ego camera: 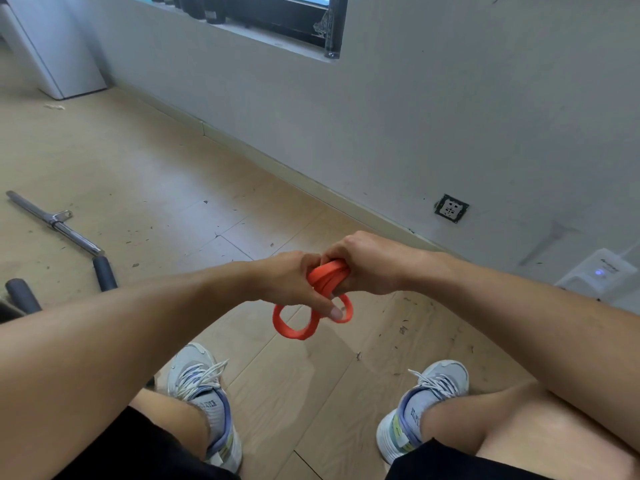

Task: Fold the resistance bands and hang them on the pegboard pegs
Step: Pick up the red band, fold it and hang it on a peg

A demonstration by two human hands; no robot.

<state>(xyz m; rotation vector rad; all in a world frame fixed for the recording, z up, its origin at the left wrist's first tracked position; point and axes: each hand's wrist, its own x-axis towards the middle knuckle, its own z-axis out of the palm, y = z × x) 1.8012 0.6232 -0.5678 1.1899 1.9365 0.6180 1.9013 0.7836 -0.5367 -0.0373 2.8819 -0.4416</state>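
Observation:
An orange resistance band (323,279) is bunched into several folded layers between both hands, above the wooden floor in front of my knees. My left hand (294,284) grips the bundle from the left, its thumb lying across the lower loops. My right hand (367,263) closes over the bundle's top end from the right. Two rounded loops of the band (294,332) hang below the hands. No pegboard or pegs are in view.
A metal bar with dark foam grips (60,230) lies on the floor at the left. A grey wall (381,116) with a socket (451,208) runs across behind. A white device (595,275) sits at the right, a white cabinet (55,53) at the far left. My shoes (204,393) are below.

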